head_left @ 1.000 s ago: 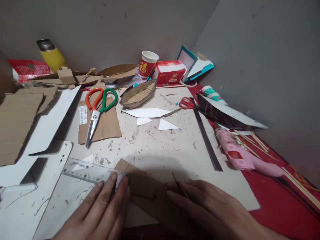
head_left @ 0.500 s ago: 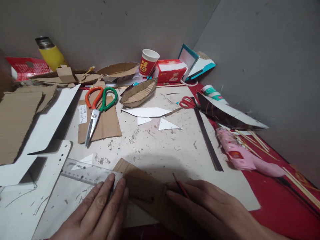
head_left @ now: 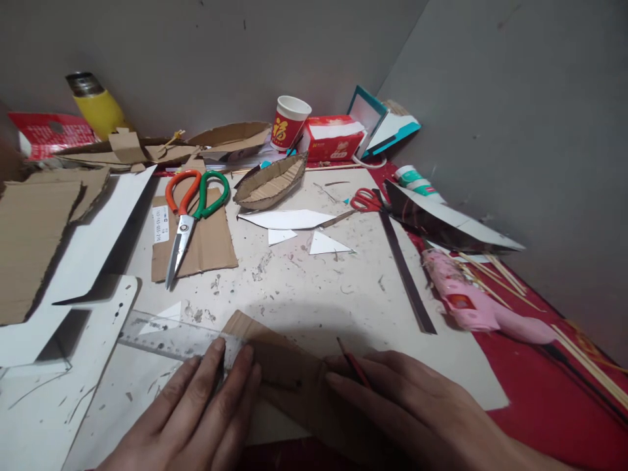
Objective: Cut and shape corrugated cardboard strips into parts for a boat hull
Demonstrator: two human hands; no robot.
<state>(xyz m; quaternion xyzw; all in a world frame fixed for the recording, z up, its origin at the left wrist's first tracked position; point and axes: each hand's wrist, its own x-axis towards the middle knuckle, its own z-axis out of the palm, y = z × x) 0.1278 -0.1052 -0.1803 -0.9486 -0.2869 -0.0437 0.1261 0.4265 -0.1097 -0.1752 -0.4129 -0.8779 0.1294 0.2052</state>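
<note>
At the lower centre a strip of brown cardboard [head_left: 282,356] lies slantwise under my hands, with a short dark line on it. My left hand [head_left: 196,405] presses a clear plastic ruler [head_left: 161,337] down at the cardboard's left side; its fingers are long and close together, its thumb hidden. My right hand [head_left: 407,405] rests on the strip's right part. Between its fingers it holds a slim red pencil [head_left: 357,367], dark tip pointing up and left. Its palm side is out of sight.
Scissors with orange and green handles [head_left: 184,222] lie on a cardboard piece [head_left: 216,252]. Behind are a cardboard boat [head_left: 272,182], white paper cutouts [head_left: 289,219] and a paper cup [head_left: 289,124]. At right lie red-handled scissors [head_left: 366,200], a pink glue gun [head_left: 471,304] and thin sticks [head_left: 589,366].
My left hand's fingers have shifted slightly right over the ruler's end. My right hand and the pencil stay nearly still; the whole view has moved very slightly.
</note>
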